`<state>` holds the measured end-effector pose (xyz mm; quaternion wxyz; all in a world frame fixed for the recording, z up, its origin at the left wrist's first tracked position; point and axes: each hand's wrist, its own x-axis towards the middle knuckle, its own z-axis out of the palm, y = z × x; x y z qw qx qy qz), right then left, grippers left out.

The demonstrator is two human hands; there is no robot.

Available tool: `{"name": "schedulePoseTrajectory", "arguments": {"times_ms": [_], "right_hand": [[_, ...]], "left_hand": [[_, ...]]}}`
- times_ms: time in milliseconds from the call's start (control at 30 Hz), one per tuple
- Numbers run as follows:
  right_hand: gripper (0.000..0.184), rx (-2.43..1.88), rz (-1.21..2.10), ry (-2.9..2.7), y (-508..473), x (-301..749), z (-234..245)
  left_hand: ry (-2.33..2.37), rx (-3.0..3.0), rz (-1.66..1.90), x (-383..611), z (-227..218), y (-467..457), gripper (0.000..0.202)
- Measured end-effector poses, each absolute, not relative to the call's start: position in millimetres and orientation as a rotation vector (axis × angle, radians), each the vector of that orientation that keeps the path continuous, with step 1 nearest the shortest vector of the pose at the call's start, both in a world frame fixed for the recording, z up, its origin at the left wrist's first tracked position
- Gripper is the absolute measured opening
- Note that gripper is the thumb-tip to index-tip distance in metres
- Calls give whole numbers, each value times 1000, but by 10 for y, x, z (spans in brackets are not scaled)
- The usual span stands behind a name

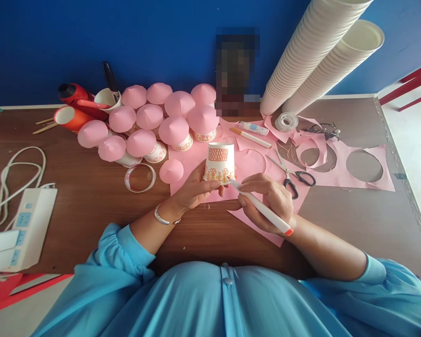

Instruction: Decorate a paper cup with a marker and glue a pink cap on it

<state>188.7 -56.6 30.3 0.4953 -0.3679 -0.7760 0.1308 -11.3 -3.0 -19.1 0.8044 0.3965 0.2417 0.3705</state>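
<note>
My left hand (196,189) is closed around the lower rim of an upturned white paper cup (219,161) with orange drawings on it. My right hand (270,196) grips a white marker with an orange end (263,209), and its tip touches the cup's lower edge. Both hands rest over pink paper sheets (252,164) on the brown table (91,196).
Several cups topped with pink paper cones (154,121) crowd the back. Scissors (293,175), a second marker (250,138), a glue tube (254,128) and tape (286,121) lie on cut pink paper. Tall stacks of white cups (315,56) lean at back right. A power strip (28,224) sits left.
</note>
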Motion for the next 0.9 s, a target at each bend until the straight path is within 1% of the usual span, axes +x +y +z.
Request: {"name": "schedulePoseTrajectory", "arguments": {"times_ms": [267,433,900], "right_hand": [[28,-891,312,-1881,-569,1872,290],[28,-898,314,-1886,-570,1865,271],[26,-928,303,-1873,-582,1866,273]], "left_hand": [[529,830,773,-86,-119,-33,40],[500,835,773,-91,-140,-32,33],[491,860,772,-116,-167,-39,33]]}}
